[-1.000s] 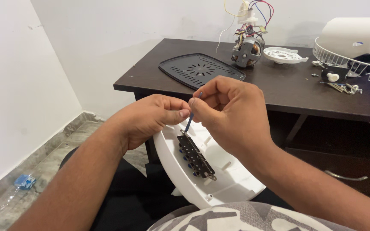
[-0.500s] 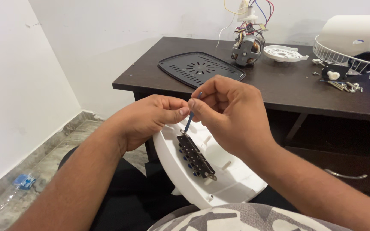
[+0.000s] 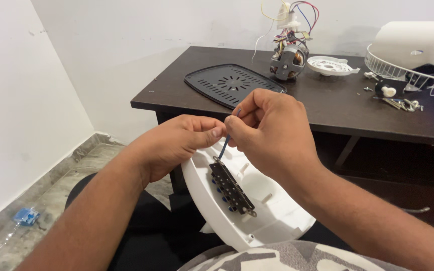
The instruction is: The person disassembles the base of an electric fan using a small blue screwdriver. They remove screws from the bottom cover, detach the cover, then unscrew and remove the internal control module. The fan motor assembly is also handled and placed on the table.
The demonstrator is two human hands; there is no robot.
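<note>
A white plastic shell (image 3: 262, 216) rests on my lap, open side up. A dark switch block (image 3: 232, 188) with blue buttons is fitted along its left inner wall. A thin blue wire (image 3: 225, 142) rises from the block's top end. My right hand (image 3: 272, 133) pinches this wire between thumb and fingers. My left hand (image 3: 177, 140) grips the shell's upper left rim, its thumb tip touching the wire beside the right hand's fingers.
A dark wooden desk (image 3: 327, 108) stands ahead. On it lie a black vented plate (image 3: 232, 83), a small motor with coloured wires (image 3: 288, 57), a white round disc (image 3: 330, 65), loose screws (image 3: 403, 103) and a white wire grille (image 3: 408, 70). A plastic bottle (image 3: 6, 233) lies on the floor at left.
The shell and both hands have shifted slightly lower and right in view. My grip on the wire and shell stays the same.
</note>
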